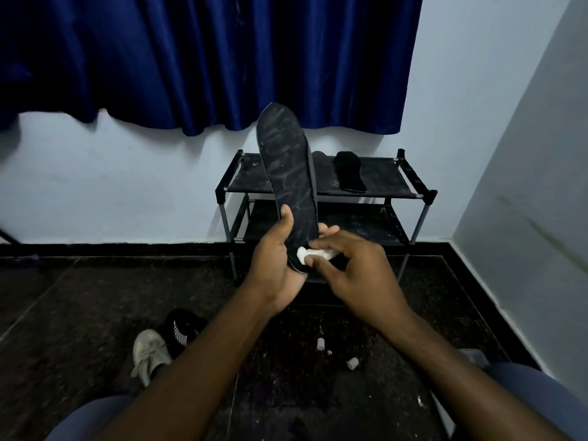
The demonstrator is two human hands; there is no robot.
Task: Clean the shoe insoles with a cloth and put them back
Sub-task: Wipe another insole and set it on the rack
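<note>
A long black insole (288,160) with pale smear marks stands almost upright in front of me. My left hand (277,265) grips its heel end, thumb on the face and fingers behind. My right hand (353,268) pinches a small white cloth (313,253) and presses it against the insole's heel end. A second black insole (349,171) lies flat on the top shelf of the black shoe rack (413,183). A beige sneaker (149,354) and a black shoe with white stripes (184,326) lie on the dark floor at lower left.
The two-tier rack stands against a pale wall below a blue curtain (206,58). Two small white caps (320,343) (352,363) lie on the speckled floor. My knees in blue trousers (541,399) frame the bottom. A wall closes the right side.
</note>
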